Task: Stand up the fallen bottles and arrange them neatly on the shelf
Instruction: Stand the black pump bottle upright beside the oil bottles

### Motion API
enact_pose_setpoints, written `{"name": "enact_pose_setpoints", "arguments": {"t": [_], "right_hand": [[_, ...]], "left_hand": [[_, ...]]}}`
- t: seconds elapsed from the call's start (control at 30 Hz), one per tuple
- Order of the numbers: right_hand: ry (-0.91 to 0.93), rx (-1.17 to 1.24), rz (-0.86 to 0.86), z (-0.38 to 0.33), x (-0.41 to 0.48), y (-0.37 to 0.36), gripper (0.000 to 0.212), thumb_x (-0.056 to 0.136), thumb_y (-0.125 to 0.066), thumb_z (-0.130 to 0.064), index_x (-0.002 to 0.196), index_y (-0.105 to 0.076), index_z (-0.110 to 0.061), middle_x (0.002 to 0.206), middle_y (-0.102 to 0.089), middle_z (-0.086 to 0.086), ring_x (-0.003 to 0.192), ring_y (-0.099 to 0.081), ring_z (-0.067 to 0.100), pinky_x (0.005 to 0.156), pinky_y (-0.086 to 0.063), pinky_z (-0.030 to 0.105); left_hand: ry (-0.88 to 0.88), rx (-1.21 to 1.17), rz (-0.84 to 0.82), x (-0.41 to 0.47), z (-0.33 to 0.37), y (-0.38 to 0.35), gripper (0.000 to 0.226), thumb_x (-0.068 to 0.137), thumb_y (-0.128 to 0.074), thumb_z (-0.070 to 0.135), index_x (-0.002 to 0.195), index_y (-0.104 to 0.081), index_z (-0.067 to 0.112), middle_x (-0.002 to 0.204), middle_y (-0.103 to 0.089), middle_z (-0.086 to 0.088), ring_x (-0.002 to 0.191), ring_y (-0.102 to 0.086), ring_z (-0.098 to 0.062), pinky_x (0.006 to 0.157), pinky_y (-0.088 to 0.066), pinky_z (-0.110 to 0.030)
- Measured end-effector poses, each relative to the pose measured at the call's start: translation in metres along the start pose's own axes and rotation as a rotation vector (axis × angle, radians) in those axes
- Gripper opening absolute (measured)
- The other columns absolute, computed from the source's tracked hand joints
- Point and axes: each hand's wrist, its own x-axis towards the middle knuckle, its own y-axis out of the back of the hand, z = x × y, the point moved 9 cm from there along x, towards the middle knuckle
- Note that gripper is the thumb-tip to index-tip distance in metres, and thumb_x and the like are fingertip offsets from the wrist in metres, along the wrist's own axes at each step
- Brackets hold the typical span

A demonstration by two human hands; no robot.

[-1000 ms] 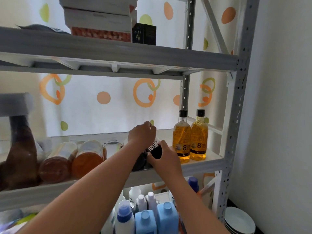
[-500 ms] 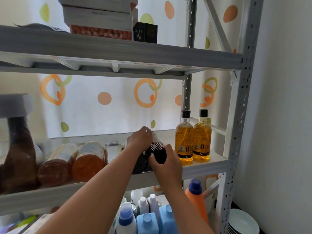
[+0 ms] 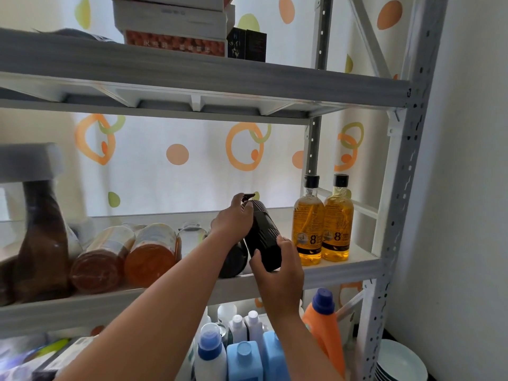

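The black bottle leans, half up — left hand grips its top, right hand its bottom. Next, stand it at three o'clock, beside the yellow bottles.

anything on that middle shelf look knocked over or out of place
Yes. Two orange-filled bottles lie on their sides at the shelf's left, bases outward. A black bottle lies beside the tilted black pump bottle both hands hold.

Blurred brown bottle, left edge
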Motion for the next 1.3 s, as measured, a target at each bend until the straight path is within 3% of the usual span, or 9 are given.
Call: {"name": "enact_pose_setpoints", "arguments": {"t": [0.17, 0.33, 0.47, 0.67, 0.83, 1.0, 1.07, 1.2, 1.3], "right_hand": [[0.030, -0.006, 0.014, 0.003, -0.007, -0.001, 0.045, 0.078, -0.059, -0.043, 0.110, -0.053, -0.014, 0.112, -0.060, 0.009, 0.099, -0.058, 0.015, 0.073, -0.043, 0.002], [0.009, 0.031, 0.012, 0.006, -0.003, 0.000, 0.046, 0.079, -0.058, -0.046, 0.110, -0.052, -0.013, 0.108, -0.060, 0.007, 0.097, -0.058, 0.016, 0.070, -0.056, 0.022], [-0.020, 0.087, -0.043, 0.011, 0.000, -0.002, 0.040, 0.079, -0.068, -0.036, 0.109, -0.050, -0.017, 0.108, -0.059, 0.004, 0.095, -0.055, 0.010, 0.068, -0.055, 0.017], [-0.093, 0.161, -0.083, 0.016, -0.005, -0.002, 0.050, 0.074, -0.077, -0.020, 0.112, -0.047, -0.011, 0.111, -0.049, -0.009, 0.100, -0.052, 0.007, 0.070, -0.044, 0.001], [-0.153, 0.124, -0.141, 0.015, -0.006, -0.004, 0.055, 0.070, -0.078, -0.024, 0.105, -0.035, -0.025, 0.104, -0.050, -0.007, 0.093, -0.053, 0.008, 0.062, -0.043, 0.002], [-0.211, 0.137, -0.214, 0.016, 0.003, -0.009, 0.060, 0.072, -0.076, -0.025, 0.115, -0.034, -0.026, 0.101, -0.051, -0.006, 0.091, -0.053, 0.007, 0.062, -0.041, -0.002], [-0.209, 0.116, -0.217, 0.016, 0.004, -0.009, 0.060, 0.072, -0.076, -0.026, 0.115, -0.034, -0.027, 0.101, -0.052, -0.006, 0.091, -0.053, 0.008, 0.066, -0.045, 0.003], [-0.188, 0.020, -0.159, 0.020, 0.000, -0.006, 0.058, 0.068, -0.074, -0.035, 0.115, -0.040, -0.025, 0.099, -0.058, -0.008, 0.093, -0.057, 0.013, 0.086, -0.051, 0.041], [-0.197, -0.028, -0.163, 0.025, -0.002, -0.007, 0.063, 0.068, -0.075, -0.035, 0.121, -0.042, -0.023, 0.106, -0.060, -0.005, 0.094, -0.050, 0.006, 0.094, -0.045, 0.037]], "left_hand": [[0.008, 0.000, -0.033, -0.001, -0.001, -0.003, 0.058, 0.091, -0.026, 0.062, 0.143, -0.016, 0.040, 0.118, -0.062, -0.014, 0.109, -0.056, -0.036, 0.098, -0.042, -0.046], [-0.009, 0.030, -0.095, -0.005, -0.001, -0.005, 0.071, 0.083, -0.038, 0.071, 0.142, -0.013, 0.041, 0.099, -0.065, -0.008, 0.098, -0.063, -0.032, 0.094, -0.046, -0.045], [-0.038, 0.016, -0.139, -0.009, -0.002, -0.006, 0.084, 0.073, -0.053, 0.073, 0.138, -0.009, 0.044, 0.106, -0.064, -0.005, 0.098, -0.062, -0.029, 0.093, -0.047, -0.043], [0.001, -0.201, -0.151, -0.011, -0.012, -0.004, 0.127, 0.035, -0.065, 0.083, 0.130, 0.014, 0.057, 0.107, -0.067, -0.007, 0.101, -0.063, -0.030, 0.098, -0.044, -0.047], [-0.055, -0.240, -0.112, -0.017, -0.009, 0.002, 0.126, 0.050, -0.077, 0.067, 0.136, 0.015, 0.053, 0.099, -0.064, -0.004, 0.098, -0.062, -0.029, 0.095, -0.046, -0.047], [-0.075, -0.179, -0.112, -0.015, -0.006, 0.001, 0.125, 0.060, -0.076, 0.063, 0.141, 0.017, 0.045, 0.121, -0.061, -0.011, 0.109, -0.059, -0.031, 0.098, -0.044, -0.046], [-0.083, -0.178, -0.111, -0.016, -0.005, 0.002, 0.124, 0.062, -0.077, 0.060, 0.143, 0.016, 0.043, 0.121, -0.061, -0.011, 0.107, -0.060, -0.031, 0.097, -0.045, -0.044], [-0.131, -0.199, -0.083, -0.022, 0.000, 0.007, 0.125, 0.057, -0.081, 0.058, 0.143, 0.008, 0.046, 0.121, -0.062, -0.010, 0.111, -0.059, -0.027, 0.096, -0.045, -0.041], [-0.212, -0.138, -0.034, -0.028, 0.008, 0.011, 0.115, 0.058, -0.081, 0.055, 0.142, -0.004, 0.039, 0.117, -0.063, -0.006, 0.107, -0.060, -0.027, 0.096, -0.044, -0.041]]}}
